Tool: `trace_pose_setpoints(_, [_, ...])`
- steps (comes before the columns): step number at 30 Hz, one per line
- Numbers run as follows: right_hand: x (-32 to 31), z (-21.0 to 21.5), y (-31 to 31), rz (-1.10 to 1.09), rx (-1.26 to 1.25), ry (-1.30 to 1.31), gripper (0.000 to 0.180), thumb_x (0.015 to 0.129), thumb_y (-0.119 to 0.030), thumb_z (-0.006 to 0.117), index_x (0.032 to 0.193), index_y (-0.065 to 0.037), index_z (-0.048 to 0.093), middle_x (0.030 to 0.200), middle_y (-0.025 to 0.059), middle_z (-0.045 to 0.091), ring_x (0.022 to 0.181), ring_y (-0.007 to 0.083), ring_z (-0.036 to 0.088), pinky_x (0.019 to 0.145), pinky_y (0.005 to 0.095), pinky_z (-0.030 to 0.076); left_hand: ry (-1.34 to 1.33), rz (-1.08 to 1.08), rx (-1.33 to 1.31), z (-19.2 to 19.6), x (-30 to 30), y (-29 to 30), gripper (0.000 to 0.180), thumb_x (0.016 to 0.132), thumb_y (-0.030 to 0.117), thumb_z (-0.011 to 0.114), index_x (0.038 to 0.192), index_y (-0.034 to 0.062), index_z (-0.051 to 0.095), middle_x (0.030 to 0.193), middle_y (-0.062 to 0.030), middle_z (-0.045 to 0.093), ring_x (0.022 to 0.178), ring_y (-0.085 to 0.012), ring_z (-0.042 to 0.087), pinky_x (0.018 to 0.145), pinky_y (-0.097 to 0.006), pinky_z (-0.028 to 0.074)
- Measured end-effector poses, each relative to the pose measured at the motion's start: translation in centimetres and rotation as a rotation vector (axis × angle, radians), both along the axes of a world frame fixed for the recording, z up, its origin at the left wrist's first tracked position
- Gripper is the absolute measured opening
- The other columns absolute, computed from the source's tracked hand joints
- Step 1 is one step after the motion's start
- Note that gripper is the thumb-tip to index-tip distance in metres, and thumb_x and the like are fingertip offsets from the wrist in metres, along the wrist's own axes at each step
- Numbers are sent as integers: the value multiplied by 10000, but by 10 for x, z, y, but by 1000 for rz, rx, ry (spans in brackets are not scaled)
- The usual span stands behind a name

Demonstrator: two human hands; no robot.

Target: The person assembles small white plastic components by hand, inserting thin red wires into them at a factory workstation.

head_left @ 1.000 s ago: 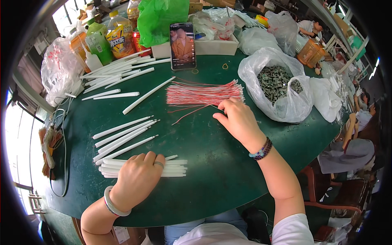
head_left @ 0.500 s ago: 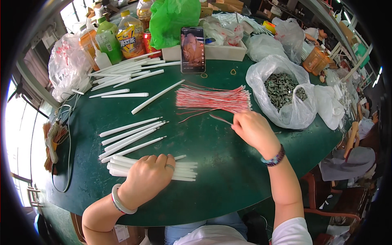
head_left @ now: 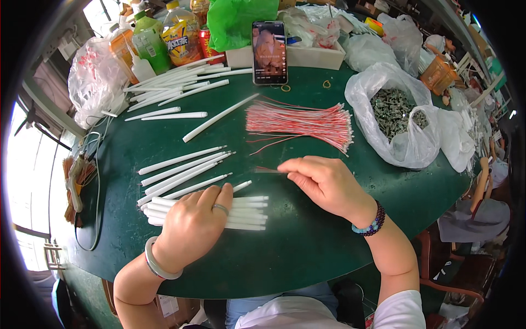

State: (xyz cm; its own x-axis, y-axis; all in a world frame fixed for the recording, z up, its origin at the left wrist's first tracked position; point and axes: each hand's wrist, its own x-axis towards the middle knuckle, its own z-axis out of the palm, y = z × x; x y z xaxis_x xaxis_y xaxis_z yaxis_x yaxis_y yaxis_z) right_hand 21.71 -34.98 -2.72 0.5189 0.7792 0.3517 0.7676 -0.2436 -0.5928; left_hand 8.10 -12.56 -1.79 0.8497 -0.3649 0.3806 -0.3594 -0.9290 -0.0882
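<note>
My left hand (head_left: 198,222) is closed over a bundle of white tubes (head_left: 249,214) lying near the front of the table, their right ends sticking out past the fingers. Just beyond it, several more white tubes (head_left: 183,160) with thin tips lie slanted side by side. My right hand (head_left: 329,183) pinches a thin red-and-white wire (head_left: 267,170) between thumb and fingertips, a little above the table. A flat bunch of the same red-and-white wires (head_left: 300,122) lies farther back. One long white tube (head_left: 220,118) rests slanted at the left of that bunch.
A plastic bag of small dark parts (head_left: 392,115) stands open at the right. A phone (head_left: 269,53) leans against a white box (head_left: 315,57) at the back. Bottles (head_left: 182,35), a green bag (head_left: 238,22) and a pile of white tubes (head_left: 181,88) sit back left. Another person (head_left: 482,186) is at far right.
My right hand has moved left and toward me, from the end of the wire bunch, drawing a wire away with it. My left hand stays on the tubes. The view has shifted slightly.
</note>
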Motion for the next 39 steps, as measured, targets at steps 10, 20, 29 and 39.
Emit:
trace_pose_setpoints(10, [-6, 5, 1, 14, 106, 45, 104, 865, -84, 623, 950, -67, 680, 731, 81, 573, 591, 231, 564, 527, 320, 437, -46, -33, -38, 5, 1, -1, 429, 650, 55, 641, 1065, -52, 614, 882, -101, 619, 675, -182, 627, 586, -275, 525])
trace_pose_setpoints(20, [-9, -3, 3, 19, 128, 61, 116, 844, -91, 641, 942, -84, 701, 684, 63, 565, 546, 219, 548, 492, 314, 421, -46, -61, -41, 7, -1, -6, 440, 628, 47, 645, 1054, -62, 618, 896, -106, 627, 710, -188, 643, 602, -283, 535])
trace_pose_setpoints(29, [-10, -3, 6, 30, 82, -333, 174, 795, -113, 674, 968, -118, 694, 681, 24, 523, 564, 181, 559, 493, 295, 452, -47, -100, -37, 8, 1, -6, 441, 601, 64, 630, 1026, -53, 617, 866, -78, 602, 664, -161, 615, 579, -270, 520])
trace_pose_setpoints(39, [3, 9, -9, 63, -160, -489, 261, 727, -96, 714, 966, -31, 633, 879, 78, 634, 818, 243, 623, 862, 395, 474, 73, -46, -51, 7, -4, -5, 448, 607, 45, 633, 1045, -51, 627, 907, -120, 640, 709, -236, 647, 625, -315, 536])
